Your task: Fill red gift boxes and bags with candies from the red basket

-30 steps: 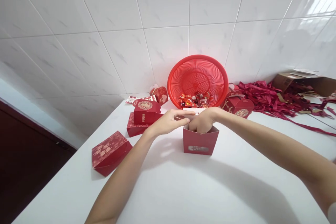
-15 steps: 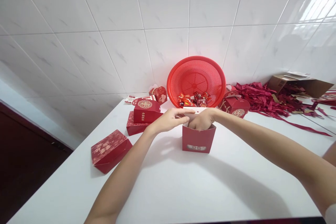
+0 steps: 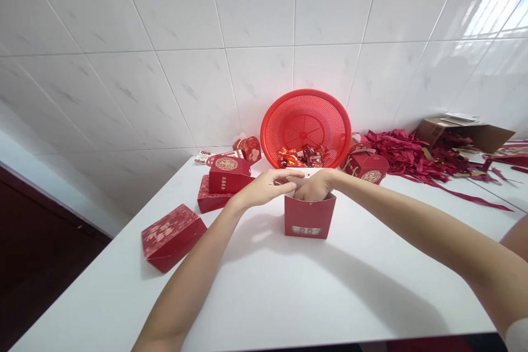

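A red paper box [image 3: 309,216] with a small window in its front stands upright and open-topped on the white table. My right hand [image 3: 315,187] reaches down into the box; its fingers are hidden behind the front wall. At the box's left rim is my left hand [image 3: 270,186], its fingers stretched out and apart, pointing right across the opening. Right behind the box, a red mesh basket [image 3: 305,121] leans tilted against the wall, with red-wrapped candies [image 3: 307,157] in its lower part.
Red boxes [image 3: 171,236] lie on the left, some stacked [image 3: 226,176]. Right of the basket are more red boxes [image 3: 367,166], a heap of dark red ribbon [image 3: 398,151] and an open cardboard box [image 3: 487,135]. The tiled wall [image 3: 185,5] bounds the table's back.
The whole view has shifted slightly, so the things on the right appear a little further left. Both hands keep nearly the same place at the box.
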